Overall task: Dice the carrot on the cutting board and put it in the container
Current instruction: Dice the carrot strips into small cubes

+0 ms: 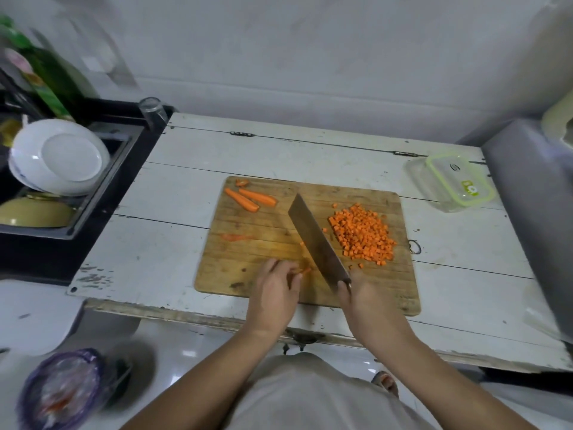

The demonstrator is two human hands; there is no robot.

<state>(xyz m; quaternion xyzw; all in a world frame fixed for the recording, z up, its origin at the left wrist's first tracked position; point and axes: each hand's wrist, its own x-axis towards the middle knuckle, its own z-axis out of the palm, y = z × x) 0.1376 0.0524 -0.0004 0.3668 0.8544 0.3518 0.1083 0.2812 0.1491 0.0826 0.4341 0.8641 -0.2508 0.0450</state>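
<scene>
A wooden cutting board [248,274] lies on the white table. A heap of diced carrot [362,234] covers its right part. Two long carrot pieces [251,198] and a small end piece [242,182] lie at its far left corner. My right hand [359,293] grips the handle of a cleaver [316,240], whose blade points away across the board. My left hand [276,287] pinches thin carrot strips [305,270] just left of the blade. The clear container with a green-rimmed lid [455,184] stands at the table's far right.
A black dish rack [93,212] with a white plate [59,159] and a bowl stands left of the table. A glass [152,111] sits at the table's back left corner. A grey appliance [533,197] borders the right side. A bin with a purple bag [59,392] is on the floor.
</scene>
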